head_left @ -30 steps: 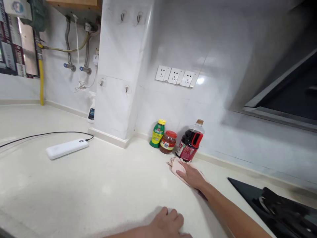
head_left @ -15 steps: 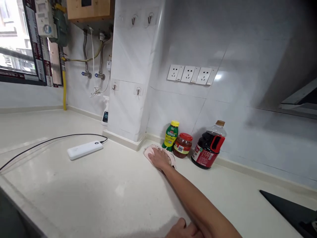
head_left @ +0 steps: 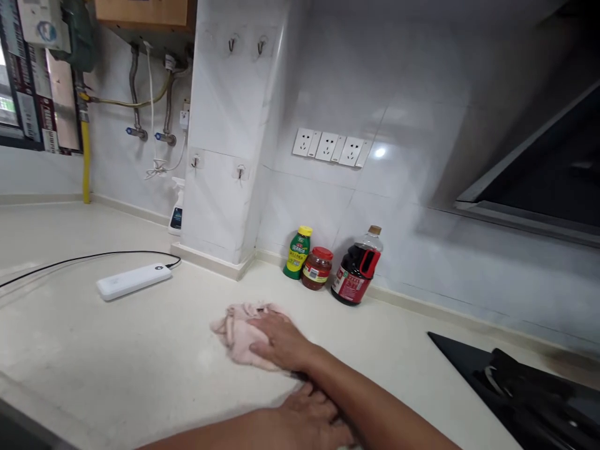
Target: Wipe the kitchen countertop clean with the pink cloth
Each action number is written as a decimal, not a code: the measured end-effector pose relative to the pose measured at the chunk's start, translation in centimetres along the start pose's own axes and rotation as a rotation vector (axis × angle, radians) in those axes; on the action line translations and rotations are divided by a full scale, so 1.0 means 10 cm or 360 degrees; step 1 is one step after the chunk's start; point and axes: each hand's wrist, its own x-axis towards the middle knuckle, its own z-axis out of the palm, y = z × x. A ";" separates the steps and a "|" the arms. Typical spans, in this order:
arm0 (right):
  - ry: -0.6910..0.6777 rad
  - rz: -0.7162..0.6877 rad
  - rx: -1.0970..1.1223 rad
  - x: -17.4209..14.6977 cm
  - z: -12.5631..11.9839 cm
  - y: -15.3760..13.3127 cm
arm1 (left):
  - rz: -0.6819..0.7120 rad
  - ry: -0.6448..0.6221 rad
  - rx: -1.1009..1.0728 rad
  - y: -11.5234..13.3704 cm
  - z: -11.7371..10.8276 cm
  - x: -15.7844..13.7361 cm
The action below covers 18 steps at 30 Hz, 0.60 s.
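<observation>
My right hand [head_left: 279, 340] presses down on a crumpled pale pink cloth [head_left: 239, 334] on the light countertop [head_left: 140, 356]. Its fingers lie over the cloth's right part, and the cloth bunches up to the left of them. Low in the view, my left hand [head_left: 316, 412] is beside and partly behind my right forearm. Its fingers look curled; whatever they may hold is hidden. Behind the cloth, against the wall, stand a green squeeze bottle [head_left: 297, 255] with a yellow cap, a red-lidded jar [head_left: 317, 270] and a large dark sauce bottle [head_left: 354, 272] with a red handle.
A white oblong device [head_left: 134, 281] with a black cable lies on the counter to the left. Behind the tiled pillar [head_left: 220, 206] stands a spray bottle [head_left: 177, 209]. At the right are a black cooktop [head_left: 462, 362] and, above it, a range hood [head_left: 529, 181].
My right hand has drawn the cloth away from the bottles, toward me and to the left. More of my left hand and forearm shows. The view has turned to the right.
</observation>
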 end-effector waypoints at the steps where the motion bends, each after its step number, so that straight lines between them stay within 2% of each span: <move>1: 0.0056 0.0144 -0.0051 -0.12 -0.04 0.18 | 0.0002 -0.0056 -0.0039 0.03 -0.09 -0.05; 3: 0.0160 0.0465 -0.0152 -0.46 -0.14 0.60 | -0.0022 -0.0147 -0.0135 0.11 -0.28 -0.14; 6: 0.0281 0.0984 -0.0326 -1.22 -0.29 1.18 | -0.0069 -0.0185 -0.0250 0.20 -0.48 -0.23; 9: 0.0369 0.1357 -0.0467 -2.12 -0.38 1.46 | -0.0098 -0.0175 -0.0258 0.25 -0.57 -0.26; 13: 0.0454 0.1472 -0.0603 -3.10 -0.26 1.33 | -0.0112 -0.0174 -0.0238 0.25 -0.59 -0.24; 18: 0.0628 0.1298 -0.0758 -3.88 0.24 0.75 | -0.0126 -0.0077 -0.0183 0.24 -0.58 -0.23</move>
